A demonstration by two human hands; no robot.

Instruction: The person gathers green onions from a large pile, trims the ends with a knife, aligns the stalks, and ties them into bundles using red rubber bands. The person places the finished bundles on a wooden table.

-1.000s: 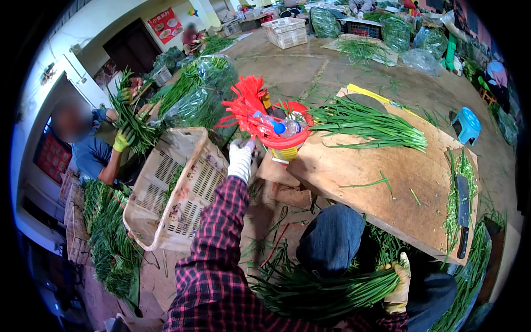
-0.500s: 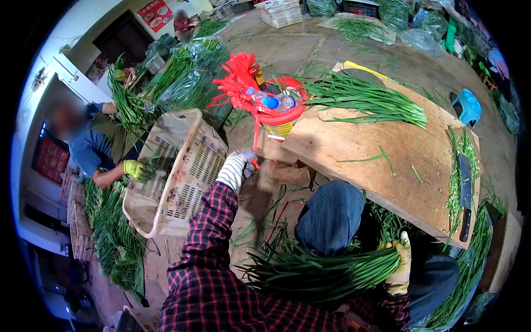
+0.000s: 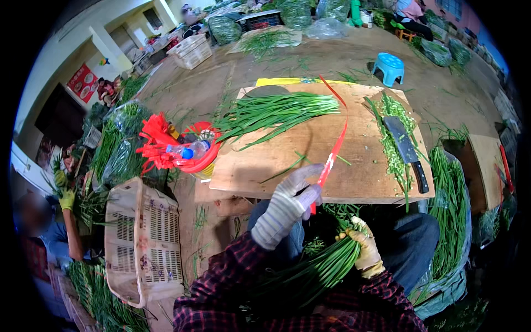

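Observation:
My left hand (image 3: 287,205), in a striped knit glove, is closed on a red plastic strip (image 3: 343,126) that rises and curves over the wooden board (image 3: 260,166). In a pale yellowish glove, my right hand (image 3: 366,246) grips a bunch of garlic chives (image 3: 323,271) by its root end, above my lap. The leaves fan toward the lower left, into shadow. Another pile of chives (image 3: 285,110) lies across the board's far side. At the board's right rests a cleaver (image 3: 402,141) with a black handle, among chopped chive bits (image 3: 391,150).
Left of the board stands a bucket (image 3: 206,166) with red strips (image 3: 157,141) and plastic bottles (image 3: 193,149). A white plastic crate (image 3: 157,249) is nearer, beside a co-worker in yellow gloves (image 3: 67,199). Chives fill a bag (image 3: 447,221) at right. A blue stool (image 3: 389,67) stands beyond.
My left hand has come from beside the bucket to above my lap, bringing the red strip. My right hand still holds the chives. The view has swung right.

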